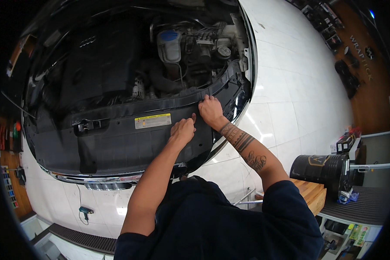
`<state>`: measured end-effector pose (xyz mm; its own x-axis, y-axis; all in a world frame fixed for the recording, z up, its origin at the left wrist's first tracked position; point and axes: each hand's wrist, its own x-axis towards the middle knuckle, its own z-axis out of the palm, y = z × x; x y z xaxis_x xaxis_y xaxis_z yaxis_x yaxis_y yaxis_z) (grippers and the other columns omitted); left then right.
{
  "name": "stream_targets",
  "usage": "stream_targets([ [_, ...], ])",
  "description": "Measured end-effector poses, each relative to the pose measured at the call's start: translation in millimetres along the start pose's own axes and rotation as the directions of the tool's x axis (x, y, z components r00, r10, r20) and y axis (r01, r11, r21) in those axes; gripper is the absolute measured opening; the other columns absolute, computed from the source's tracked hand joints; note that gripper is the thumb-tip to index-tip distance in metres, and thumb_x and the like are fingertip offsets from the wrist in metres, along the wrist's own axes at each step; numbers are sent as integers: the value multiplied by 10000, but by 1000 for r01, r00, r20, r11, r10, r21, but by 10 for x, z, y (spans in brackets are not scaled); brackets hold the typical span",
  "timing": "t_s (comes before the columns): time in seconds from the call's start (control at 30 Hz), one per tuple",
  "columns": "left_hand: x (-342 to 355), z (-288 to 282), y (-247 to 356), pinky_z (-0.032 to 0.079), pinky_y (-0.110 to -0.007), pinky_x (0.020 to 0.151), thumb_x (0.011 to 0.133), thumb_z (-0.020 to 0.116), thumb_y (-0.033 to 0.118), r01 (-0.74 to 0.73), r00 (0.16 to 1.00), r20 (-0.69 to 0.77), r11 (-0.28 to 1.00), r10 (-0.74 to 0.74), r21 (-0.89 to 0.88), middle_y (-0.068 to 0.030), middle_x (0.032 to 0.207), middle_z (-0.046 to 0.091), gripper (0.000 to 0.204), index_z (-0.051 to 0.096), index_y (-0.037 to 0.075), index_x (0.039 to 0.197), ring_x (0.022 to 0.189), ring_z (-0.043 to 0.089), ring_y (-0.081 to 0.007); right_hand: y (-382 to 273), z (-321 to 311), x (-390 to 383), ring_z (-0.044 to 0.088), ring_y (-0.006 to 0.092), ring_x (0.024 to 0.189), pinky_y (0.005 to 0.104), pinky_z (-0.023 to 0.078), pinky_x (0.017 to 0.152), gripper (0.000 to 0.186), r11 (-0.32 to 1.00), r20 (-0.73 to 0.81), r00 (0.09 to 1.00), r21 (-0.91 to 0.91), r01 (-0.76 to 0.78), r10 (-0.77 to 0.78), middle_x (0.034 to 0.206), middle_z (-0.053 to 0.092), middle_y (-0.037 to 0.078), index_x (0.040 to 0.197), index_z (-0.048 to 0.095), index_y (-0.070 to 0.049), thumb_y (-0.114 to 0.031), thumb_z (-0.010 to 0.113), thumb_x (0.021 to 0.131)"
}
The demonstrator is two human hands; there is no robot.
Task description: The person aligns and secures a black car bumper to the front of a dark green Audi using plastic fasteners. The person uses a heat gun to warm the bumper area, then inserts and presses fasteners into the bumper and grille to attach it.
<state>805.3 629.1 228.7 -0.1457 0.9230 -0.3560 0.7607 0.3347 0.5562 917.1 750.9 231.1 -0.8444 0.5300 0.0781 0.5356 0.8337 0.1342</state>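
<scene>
A broad black plastic cover point(112, 149) spans the front of an open car engine bay, with a pale label with a yellow strip point(153, 121) stuck on it. Both my hands are at its right part, close together. My left hand point(183, 131) is closed against the cover, right of the label, its index finger pointing up toward the other hand. My right hand point(210, 110) is curled at the cover's rear edge, beside the black rubber-like strip point(173, 103). What either hand's fingertips hold is hidden.
Behind the cover lie a black engine cover point(97, 60) and a white reservoir with a blue cap point(169, 45). A heat gun point(86, 212) with a cord lies on the tiled floor at left. On the right are a black drum point(318, 170) and a wooden block top point(310, 195).
</scene>
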Motion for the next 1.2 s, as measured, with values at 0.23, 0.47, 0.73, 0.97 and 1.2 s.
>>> stream_targets([
  [0.23,17,-30,26,539,-455,836,862,662,161,-20,999,42,999,18,34,-212,994,686,356,612,52,1197,973,663,-379,126,121,11,649,341,832,412,549,728,150,964,-27,990,234,-130,140,883,645,203,754,690,-22,-113,573,778],
  [0.47,13,-46,-4,524,-472,840,889,622,175,-63,996,61,997,60,51,-234,1004,664,574,426,102,1424,961,647,-408,161,167,1,652,384,768,447,546,719,109,837,-38,926,443,-321,376,849,638,239,768,696,-20,-47,594,740],
  [0.73,44,22,-36,519,-479,850,873,650,183,-48,998,45,998,46,40,-236,1002,666,451,501,89,1289,972,644,-410,-60,105,-56,646,391,814,452,540,740,147,893,-100,926,321,-316,364,902,619,235,782,668,30,-70,559,777],
  [0.97,-9,-30,30,534,-474,835,852,681,171,-33,999,9,999,33,-8,-230,980,683,215,667,8,992,959,663,-405,-44,161,-45,642,361,851,432,551,726,159,895,-99,923,302,-329,373,929,627,219,759,673,29,-79,557,782],
  [1.2,68,6,-61,517,-485,847,872,654,191,-45,996,75,999,44,9,-262,974,665,514,510,82,1352,947,644,-431,-103,89,-30,646,391,783,454,544,722,118,788,-113,838,427,-444,533,886,630,224,758,668,29,-48,578,761],
])
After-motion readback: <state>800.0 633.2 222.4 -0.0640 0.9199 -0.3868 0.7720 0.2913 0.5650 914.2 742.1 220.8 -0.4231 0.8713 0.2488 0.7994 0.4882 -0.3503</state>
